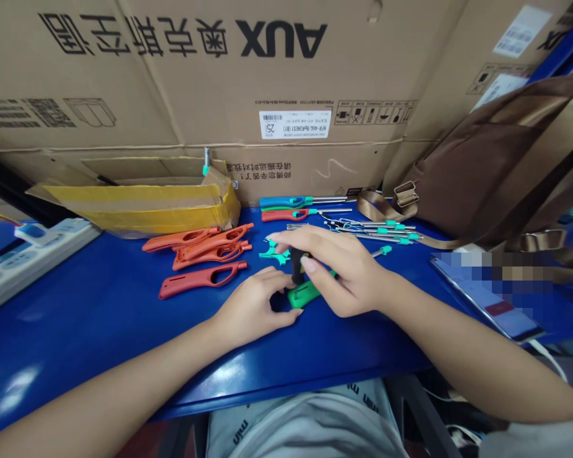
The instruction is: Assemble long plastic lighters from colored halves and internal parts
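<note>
A green gas lighter [305,294] lies on the blue table, its near-left end between the thumb and fingers of my left hand [251,305]. From its far-right end a metal tube with a teal collar [386,250] sticks out. My right hand [346,270] is closed round a short, black-handled screwdriver [297,264], upright over the lighter's left end; its tip is hard to see. Teal plastic trigger parts [273,252] lie just beyond my fingers. Several orange-red lighter shells [203,280] are loosely piled to the left. Metal lighter tubes with teal collars and wires [386,229] lie beyond my right hand.
Blue, green and red lighters [286,207] lie at the back by a large cardboard box [195,83]. A yellow-taped carton [157,207] stands behind the shells. A power strip [33,261] is at left. On the right are a phone [487,299] with a cable and a brown bag [501,165].
</note>
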`<state>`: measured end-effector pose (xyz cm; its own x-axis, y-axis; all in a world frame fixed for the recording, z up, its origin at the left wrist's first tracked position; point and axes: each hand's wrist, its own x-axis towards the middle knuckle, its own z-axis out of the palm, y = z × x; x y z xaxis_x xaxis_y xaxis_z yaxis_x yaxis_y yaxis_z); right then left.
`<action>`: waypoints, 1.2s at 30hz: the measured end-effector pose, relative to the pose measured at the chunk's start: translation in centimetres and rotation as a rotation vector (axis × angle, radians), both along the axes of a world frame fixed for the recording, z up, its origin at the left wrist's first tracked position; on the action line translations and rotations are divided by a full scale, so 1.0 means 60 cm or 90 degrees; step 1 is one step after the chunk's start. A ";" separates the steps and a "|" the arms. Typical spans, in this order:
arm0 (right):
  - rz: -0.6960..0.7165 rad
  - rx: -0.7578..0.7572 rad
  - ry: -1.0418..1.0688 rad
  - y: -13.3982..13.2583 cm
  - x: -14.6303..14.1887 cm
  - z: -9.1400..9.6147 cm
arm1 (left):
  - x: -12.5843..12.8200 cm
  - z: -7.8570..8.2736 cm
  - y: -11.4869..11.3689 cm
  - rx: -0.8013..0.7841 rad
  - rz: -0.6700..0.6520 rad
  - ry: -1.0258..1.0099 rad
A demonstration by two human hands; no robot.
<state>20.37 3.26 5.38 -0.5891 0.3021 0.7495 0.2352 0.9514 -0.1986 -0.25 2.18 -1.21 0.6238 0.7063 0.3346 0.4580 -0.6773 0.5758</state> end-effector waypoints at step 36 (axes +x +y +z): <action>-0.085 0.102 0.047 -0.006 -0.015 -0.018 | -0.003 -0.003 -0.001 -0.040 -0.017 0.019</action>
